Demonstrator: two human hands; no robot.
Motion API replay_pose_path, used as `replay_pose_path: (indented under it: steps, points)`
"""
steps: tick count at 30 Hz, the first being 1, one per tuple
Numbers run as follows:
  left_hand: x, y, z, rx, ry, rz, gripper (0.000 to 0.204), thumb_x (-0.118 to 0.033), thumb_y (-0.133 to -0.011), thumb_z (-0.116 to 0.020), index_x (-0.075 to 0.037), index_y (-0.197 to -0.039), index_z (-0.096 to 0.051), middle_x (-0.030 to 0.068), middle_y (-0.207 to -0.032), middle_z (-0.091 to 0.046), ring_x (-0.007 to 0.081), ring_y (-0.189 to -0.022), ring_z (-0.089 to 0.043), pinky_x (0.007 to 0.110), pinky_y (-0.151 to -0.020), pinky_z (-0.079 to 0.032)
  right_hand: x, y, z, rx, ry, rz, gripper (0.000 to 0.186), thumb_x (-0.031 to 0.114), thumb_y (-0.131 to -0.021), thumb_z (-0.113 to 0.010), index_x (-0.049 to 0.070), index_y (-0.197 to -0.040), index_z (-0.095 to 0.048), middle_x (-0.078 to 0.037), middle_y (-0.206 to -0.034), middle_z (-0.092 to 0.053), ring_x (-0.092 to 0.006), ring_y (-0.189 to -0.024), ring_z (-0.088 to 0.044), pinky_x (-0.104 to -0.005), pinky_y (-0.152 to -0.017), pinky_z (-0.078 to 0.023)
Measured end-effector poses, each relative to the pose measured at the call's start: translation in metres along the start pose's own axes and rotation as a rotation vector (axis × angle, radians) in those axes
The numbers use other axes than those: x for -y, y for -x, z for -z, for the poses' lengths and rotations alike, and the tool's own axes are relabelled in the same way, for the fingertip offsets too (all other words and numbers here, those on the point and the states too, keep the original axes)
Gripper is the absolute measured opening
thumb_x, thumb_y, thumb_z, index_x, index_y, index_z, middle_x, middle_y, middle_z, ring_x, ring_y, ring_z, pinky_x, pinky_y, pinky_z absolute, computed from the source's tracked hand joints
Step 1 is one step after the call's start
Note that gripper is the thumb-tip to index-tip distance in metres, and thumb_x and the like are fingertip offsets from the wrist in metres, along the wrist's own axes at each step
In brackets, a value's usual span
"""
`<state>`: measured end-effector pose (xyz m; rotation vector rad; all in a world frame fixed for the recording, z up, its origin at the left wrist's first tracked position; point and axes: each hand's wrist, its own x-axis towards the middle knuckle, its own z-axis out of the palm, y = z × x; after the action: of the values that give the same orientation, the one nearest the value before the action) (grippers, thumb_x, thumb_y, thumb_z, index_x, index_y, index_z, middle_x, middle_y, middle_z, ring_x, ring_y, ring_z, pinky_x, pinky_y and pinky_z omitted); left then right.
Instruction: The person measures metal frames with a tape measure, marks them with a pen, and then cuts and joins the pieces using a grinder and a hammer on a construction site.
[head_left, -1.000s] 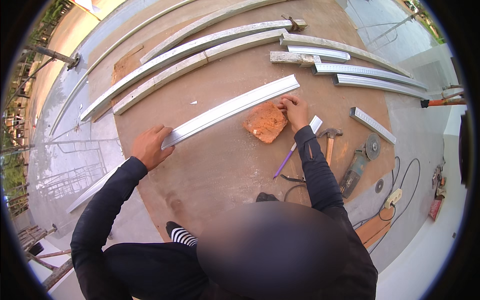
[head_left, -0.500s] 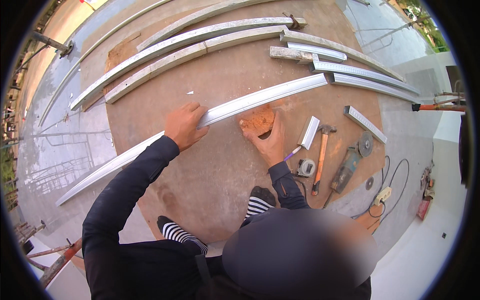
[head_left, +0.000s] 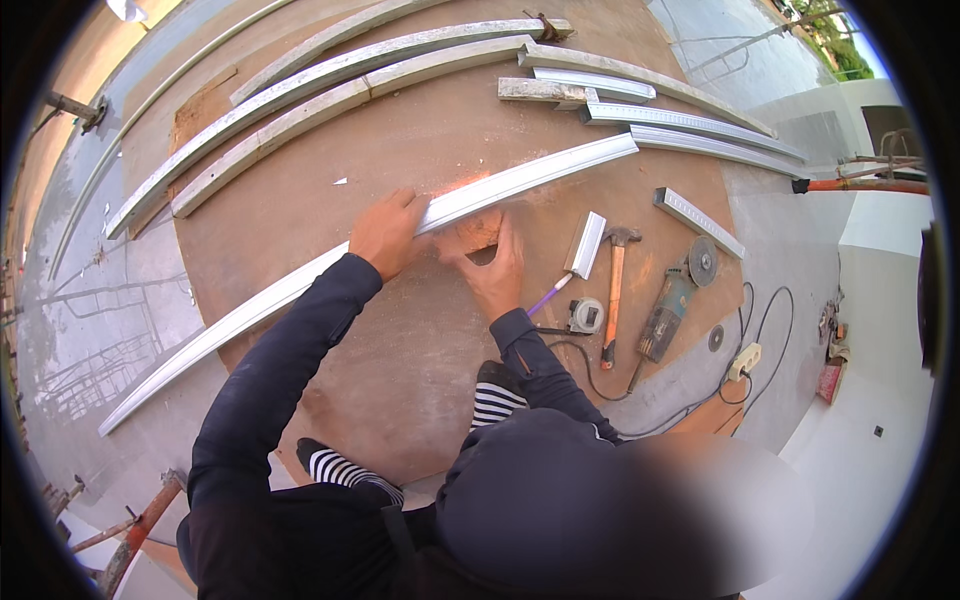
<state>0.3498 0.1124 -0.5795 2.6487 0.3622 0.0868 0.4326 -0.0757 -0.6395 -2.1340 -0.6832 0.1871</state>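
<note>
My left hand [head_left: 390,234] is closed around a long white metal strip [head_left: 535,174] with a ribbed profile, which slants from the lower left to the upper right. Just to the right, my right hand [head_left: 492,268] grips an orange-brown brick piece [head_left: 482,232], fingers and thumb at its sides. The brick lies on the brown board under the strip, whose near edge hides its far part. Whether the two touch, I cannot tell. Orange dust [head_left: 462,184] shows beyond the strip.
Right of my hands lie a short metal offcut [head_left: 585,245], a purple marker [head_left: 541,302], a tape measure [head_left: 585,316], a hammer [head_left: 615,295] and an angle grinder [head_left: 672,305] with its cord. Several long bars [head_left: 330,75] and metal profiles [head_left: 690,128] lie across the far side.
The strip and my left hand have shifted slightly right relative to the floor. The brick, seen mostly beside the strip before, is now partly covered by it. The whole view has shifted.
</note>
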Motion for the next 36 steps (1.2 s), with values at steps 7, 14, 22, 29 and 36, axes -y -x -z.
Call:
replay_pose_path:
  steps: [7,14,22,29,36]
  points:
    - [0.004,0.008,0.005,0.08,0.04,0.066,0.05,-0.018,-0.081,-0.076,-0.003,-0.125,-0.058,0.0162,-0.109,-0.059,0.0345,-0.097,-0.061,0.042,-0.084,-0.049,-0.054,0.035,0.136,-0.31,0.321,-0.11,0.07,0.031,-0.08,-0.078,-0.003,-0.134,-0.05,-0.025,-0.126,-0.057,-0.0395,-0.115,-0.055,-0.0455,-0.099,-0.042]
    - [-0.01,0.0,0.006,0.091,-0.019,0.042,0.05,-0.025,-0.083,-0.075,-0.004,-0.125,-0.058,0.0135,-0.108,-0.06,0.031,-0.102,-0.06,0.042,-0.086,-0.048,-0.197,0.038,0.28,-0.435,0.214,-0.714,0.045,0.028,-0.079,-0.077,-0.003,-0.11,-0.064,-0.01,-0.089,-0.066,-0.0271,-0.081,-0.066,-0.0409,-0.076,-0.054]
    - [-0.13,0.024,-0.013,-0.223,0.32,-0.201,0.04,-0.038,-0.086,-0.072,-0.002,-0.103,-0.066,0.0111,-0.088,-0.059,0.0287,-0.082,-0.057,0.039,-0.075,-0.044,-0.12,0.042,0.265,-0.249,-0.622,-0.836,0.026,0.018,-0.082,-0.073,0.002,-0.099,-0.061,-0.006,-0.081,-0.063,-0.0181,-0.065,-0.064,-0.0314,-0.061,-0.053]
    - [-0.242,0.022,-0.052,-0.004,1.085,0.399,0.1,-0.072,-0.071,-0.072,0.006,-0.129,-0.046,0.0324,-0.112,-0.061,0.0439,-0.108,-0.063,0.047,-0.09,-0.05,0.003,0.014,0.177,-0.116,-0.715,-0.674,0.029,0.019,-0.085,-0.073,0.002,-0.104,-0.06,-0.004,-0.091,-0.062,-0.0136,-0.075,-0.062,-0.0293,-0.066,-0.051]
    - [-0.19,0.017,-0.022,0.106,1.603,0.225,0.1,-0.055,-0.066,-0.087,0.005,-0.133,-0.044,0.0198,-0.114,-0.062,0.0298,-0.108,-0.062,0.038,-0.091,-0.051,0.041,0.012,0.154,-0.006,-1.336,-0.544,0.055,0.045,-0.091,-0.065,0.0,-0.122,-0.056,-0.013,-0.104,-0.067,-0.0213,-0.091,-0.068,-0.0336,-0.081,-0.056]
